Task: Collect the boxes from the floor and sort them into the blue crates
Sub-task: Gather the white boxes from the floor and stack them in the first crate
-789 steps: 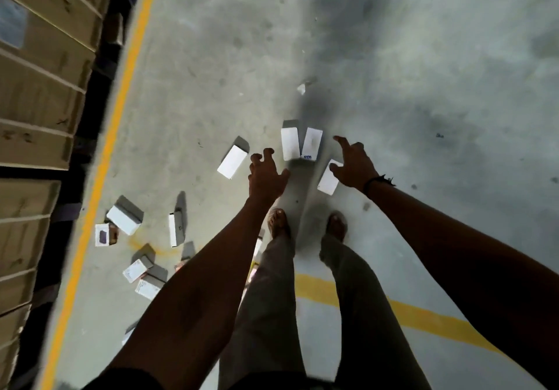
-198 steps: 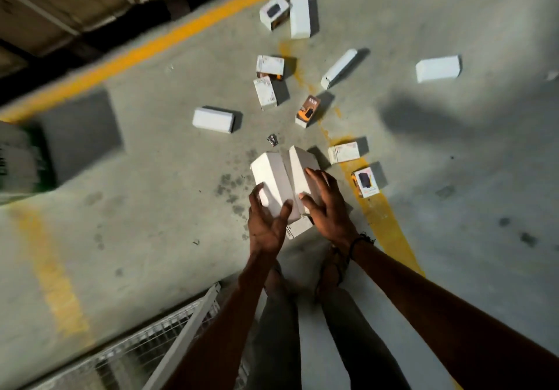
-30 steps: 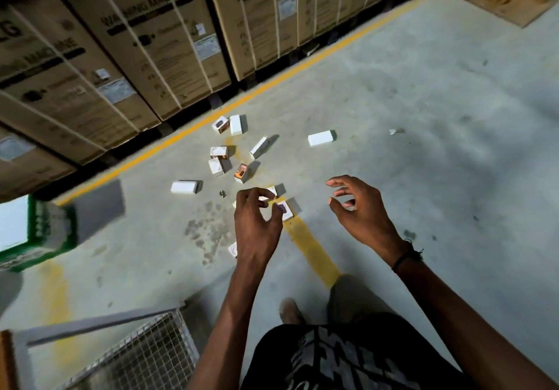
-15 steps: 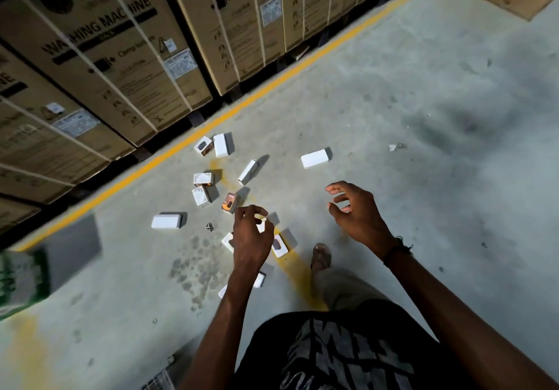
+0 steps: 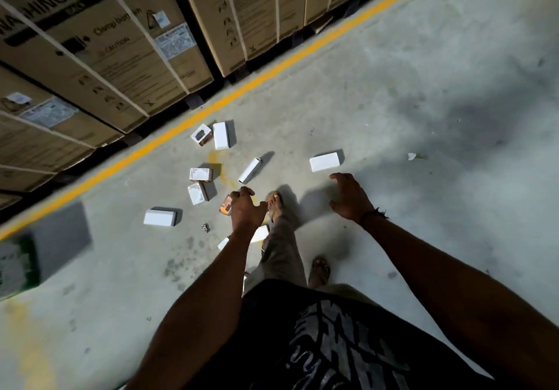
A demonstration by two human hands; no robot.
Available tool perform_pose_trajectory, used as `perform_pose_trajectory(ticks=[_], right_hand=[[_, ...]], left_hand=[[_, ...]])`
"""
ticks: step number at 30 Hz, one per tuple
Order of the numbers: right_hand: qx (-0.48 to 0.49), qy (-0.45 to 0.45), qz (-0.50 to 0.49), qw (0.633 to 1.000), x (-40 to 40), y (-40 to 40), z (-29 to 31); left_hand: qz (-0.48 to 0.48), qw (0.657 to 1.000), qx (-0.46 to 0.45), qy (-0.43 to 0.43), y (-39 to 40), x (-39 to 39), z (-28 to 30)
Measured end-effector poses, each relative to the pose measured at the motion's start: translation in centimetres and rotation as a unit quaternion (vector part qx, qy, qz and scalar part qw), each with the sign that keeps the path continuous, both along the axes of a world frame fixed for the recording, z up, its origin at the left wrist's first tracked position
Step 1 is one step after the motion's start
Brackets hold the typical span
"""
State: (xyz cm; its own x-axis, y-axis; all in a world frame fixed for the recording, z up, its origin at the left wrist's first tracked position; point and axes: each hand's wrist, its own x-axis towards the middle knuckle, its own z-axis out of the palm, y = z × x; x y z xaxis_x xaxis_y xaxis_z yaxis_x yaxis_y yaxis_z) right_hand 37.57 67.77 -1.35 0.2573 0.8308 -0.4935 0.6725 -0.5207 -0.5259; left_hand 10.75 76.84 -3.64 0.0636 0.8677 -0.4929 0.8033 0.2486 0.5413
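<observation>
Both hands are held out empty above the concrete floor [image 5: 393, 93]: the left hand [image 5: 246, 212] with its fingers loosely curled and nothing gripped, the right hand [image 5: 348, 197] with its fingers spread and relaxed. Compared with half a second ago, the scattered boxes have been brought closer and now lie just ahead of the leading foot [image 5: 274, 203], so an approach for another pickup is judged to be under way rather than a delivery. Several seconds ago white boxes were held between both hands; none is held now, so a batch appears to have been dropped off already, though this cannot be confirmed. One long white box [image 5: 325, 162] lies just beyond the right hand, and a slim white box [image 5: 250, 171] lies between it and the cluster of small boxes [image 5: 199, 184] to the left; an orange-faced box [image 5: 226, 205] is partly covered by the left hand. Further boxes near the legs are hidden by the forearm and trousers, and their number cannot be counted. No blue crates are in view. At the left edge a green-edged object [image 5: 15, 268] is blurred and cut off, and cannot be identified. Tall cardboard cartons [image 5: 99, 42] stand behind the yellow line [image 5: 272, 72].
</observation>
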Motion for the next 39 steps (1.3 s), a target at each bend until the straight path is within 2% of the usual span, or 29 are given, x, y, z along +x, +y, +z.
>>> perform_pose_trajectory(ticks=[4, 8, 12, 17, 22, 27, 31, 35, 39], right_hand=[[-0.011, -0.007, -0.012, 1.000, 2.0, 6.6, -3.5], [-0.031, -0.011, 0.010, 0.999, 4.3, 13.6, -7.4], [-0.079, -0.023, 0.000, 0.997, 6.6, 19.0, -13.9], [-0.127, -0.032, 0.011, 0.991, 9.6, 23.8, -26.4], [-0.136, -0.049, 0.002, 0.990, 13.1, 26.6, -42.7], [-0.179, -0.115, 0.097, 0.972, 16.6, 26.9, -58.5], [-0.195, -0.169, 0.182, 0.949, 18.4, 26.1, -67.2], [-0.186, -0.253, 0.240, 0.919, 19.5, 25.0, -71.6], [-0.166, -0.271, 0.246, 0.916, 19.3, 25.0, -71.5]], left_hand=[[-0.018, 0.999, -0.026, 0.011, 8.3, 1.9, -3.6], [-0.042, 0.999, -0.009, 0.026, 16.0, 3.5, -6.6], [-0.056, 0.997, -0.031, 0.045, 21.2, 4.8, -11.9], [-0.073, 0.993, -0.057, 0.075, 25.4, 6.0, -24.2], [-0.100, 0.987, -0.048, 0.117, 27.6, 6.7, -40.6], [-0.028, 0.982, -0.028, 0.186, 29.3, 6.9, -56.5], [0.019, 0.970, -0.046, 0.238, 28.3, 6.8, -65.7], [0.029, 0.951, -0.010, 0.306, 26.8, 7.6, -69.7], [0.035, 0.962, 0.001, 0.270, 26.2, 7.6, -68.9]])
